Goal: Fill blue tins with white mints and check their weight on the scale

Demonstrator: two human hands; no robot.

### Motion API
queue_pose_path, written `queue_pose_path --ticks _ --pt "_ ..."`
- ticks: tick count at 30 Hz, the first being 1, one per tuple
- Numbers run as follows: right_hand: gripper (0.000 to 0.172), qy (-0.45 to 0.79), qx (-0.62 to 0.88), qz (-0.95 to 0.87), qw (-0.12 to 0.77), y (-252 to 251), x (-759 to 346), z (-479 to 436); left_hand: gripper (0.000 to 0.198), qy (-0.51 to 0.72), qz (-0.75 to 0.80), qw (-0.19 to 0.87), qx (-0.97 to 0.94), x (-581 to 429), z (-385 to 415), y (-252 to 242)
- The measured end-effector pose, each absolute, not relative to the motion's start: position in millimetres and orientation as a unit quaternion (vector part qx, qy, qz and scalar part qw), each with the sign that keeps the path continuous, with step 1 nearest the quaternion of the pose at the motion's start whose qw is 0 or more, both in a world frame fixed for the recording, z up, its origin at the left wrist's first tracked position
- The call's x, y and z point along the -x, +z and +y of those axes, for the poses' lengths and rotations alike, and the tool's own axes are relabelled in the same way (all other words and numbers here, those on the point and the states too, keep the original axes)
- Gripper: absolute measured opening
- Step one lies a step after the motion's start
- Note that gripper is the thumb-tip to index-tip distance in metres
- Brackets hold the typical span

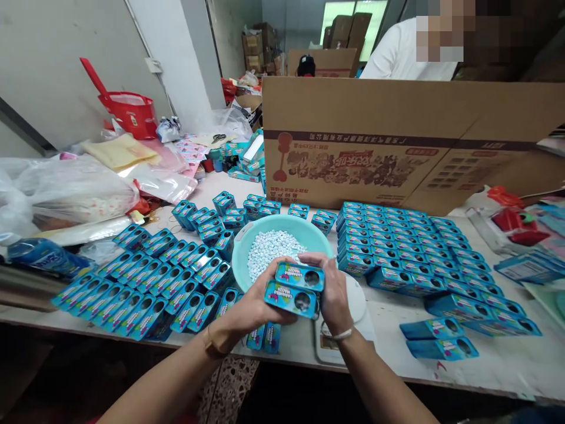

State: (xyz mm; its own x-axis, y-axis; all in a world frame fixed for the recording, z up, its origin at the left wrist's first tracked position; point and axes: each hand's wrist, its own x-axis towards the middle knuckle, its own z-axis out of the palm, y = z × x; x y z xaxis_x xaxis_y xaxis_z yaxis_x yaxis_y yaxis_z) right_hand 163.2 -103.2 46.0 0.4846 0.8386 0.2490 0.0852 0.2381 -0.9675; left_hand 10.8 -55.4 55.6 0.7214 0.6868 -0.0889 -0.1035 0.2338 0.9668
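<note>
My left hand (pixel 256 300) and my right hand (pixel 333 294) together hold two small blue candy boxes (pixel 295 288), one stacked on the other, just in front of a teal bowl (pixel 241 250). The bowl holds many small white candies (pixel 271 247). Fingers of both hands wrap the ends of the boxes. Each box has a round window on its face. Rows of the same blue boxes (pixel 145 282) lie to the left, and neat stacked rows of filled boxes (pixel 410 247) lie to the right.
A large cardboard carton (pixel 397 141) lies on its side behind the bowl; a person in a white shirt (pixel 401 53) stands beyond it. Plastic bags (pixel 75 188) and a red scoop (pixel 128 109) are at the left. A white scale (pixel 357 300) sits under my right hand.
</note>
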Motion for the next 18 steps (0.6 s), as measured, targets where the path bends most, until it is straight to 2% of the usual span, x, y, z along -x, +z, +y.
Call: queue_pose_path --ticks 5,10,12,16,18 --pt "0.053 0.196 0.544 -0.482 0.658 54.5 -177.2 -159.3 0.082 0.252 0.209 0.770 -0.547 -17.9 -89.8 50.1" --pt "0.053 0.165 0.566 -0.486 0.645 33.5 -188.3 -210.6 0.084 0.231 0.177 0.792 -0.536 -25.9 -108.6 33.2" --pt "0.048 0.156 0.593 -0.459 0.643 18.8 -193.9 -229.7 0.081 0.223 0.191 0.784 -0.547 -28.7 -116.5 30.2" --pt "0.028 0.186 0.689 -0.352 0.605 -17.1 -207.2 -265.9 0.082 0.225 0.278 0.760 -0.542 -42.4 -134.5 19.2" --pt "0.027 0.213 0.723 -0.301 0.584 -34.6 -213.9 -282.3 0.082 0.247 0.319 0.740 -0.538 -57.1 -141.4 10.6"
